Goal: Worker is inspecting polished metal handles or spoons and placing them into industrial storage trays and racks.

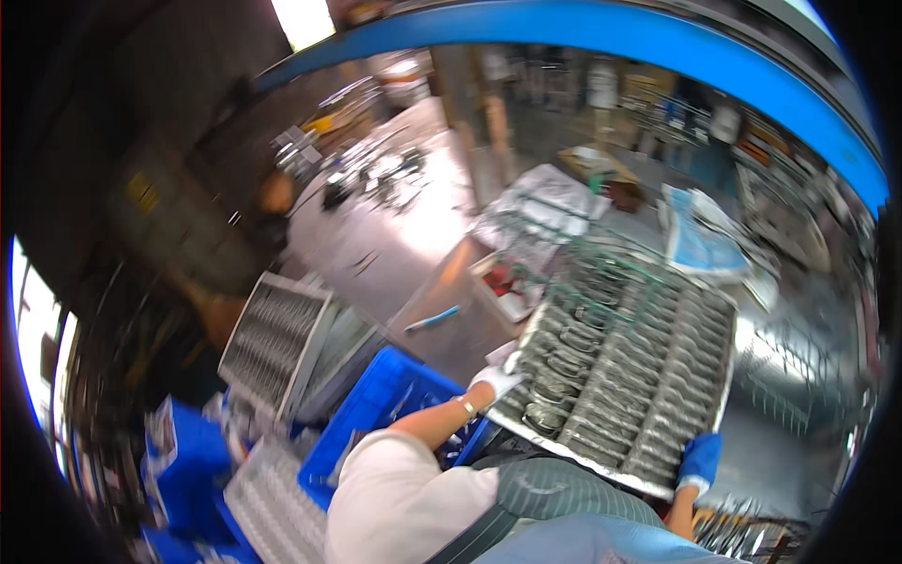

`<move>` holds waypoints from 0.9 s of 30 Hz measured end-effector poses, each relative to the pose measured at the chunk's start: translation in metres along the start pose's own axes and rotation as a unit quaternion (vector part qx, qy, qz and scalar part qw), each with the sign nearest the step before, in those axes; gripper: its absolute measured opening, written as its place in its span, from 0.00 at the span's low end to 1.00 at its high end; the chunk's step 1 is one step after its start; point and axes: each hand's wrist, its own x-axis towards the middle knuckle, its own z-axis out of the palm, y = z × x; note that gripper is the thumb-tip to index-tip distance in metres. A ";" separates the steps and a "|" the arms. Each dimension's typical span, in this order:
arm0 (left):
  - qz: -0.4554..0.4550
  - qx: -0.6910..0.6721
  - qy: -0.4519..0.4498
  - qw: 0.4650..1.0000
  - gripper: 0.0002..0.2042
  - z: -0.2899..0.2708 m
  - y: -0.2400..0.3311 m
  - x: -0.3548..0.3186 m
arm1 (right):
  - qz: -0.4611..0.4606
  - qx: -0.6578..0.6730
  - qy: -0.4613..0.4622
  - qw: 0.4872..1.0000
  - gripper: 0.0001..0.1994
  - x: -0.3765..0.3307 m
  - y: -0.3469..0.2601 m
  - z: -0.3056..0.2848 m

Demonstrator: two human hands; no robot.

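A wide white-rimmed tray [590,462] lies in front of my body, tilted in the picture. It is packed with rows of shiny metal discs or rings [601,395]; blur hides their exact kind. My left hand [496,381], in a white glove, grips the tray's left edge near the front. At the front right corner my right hand [698,461], in a blue glove, is closed on the rim, its fingertips partly hidden. Green wire racks [611,273] overlap the tray's far end.
A blue bin [352,414] with loose pieces stands left of me, beside another filled tray [272,338]. A light blue pen [432,320] and a small box with red items [507,282] lie on the bench. A blue beam [564,23] crosses the top.
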 end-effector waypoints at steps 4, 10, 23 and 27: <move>0.068 -0.096 0.061 0.991 0.32 0.017 -0.037 0.016 | -0.037 -0.176 0.097 0.979 0.08 -0.010 -0.033 0.001; 0.001 -0.004 -0.012 1.000 0.33 0.003 -0.003 0.011 | 0.057 -0.156 0.104 0.981 0.16 -0.014 -0.036 -0.005; 0.044 -0.178 0.014 0.983 0.32 0.019 -0.046 0.031 | -0.148 -0.166 0.145 0.964 0.03 -0.020 -0.069 -0.011; 0.071 -0.155 0.013 0.985 0.32 0.031 -0.050 0.047 | -0.066 -0.211 0.118 0.968 0.05 -0.015 -0.050 -0.016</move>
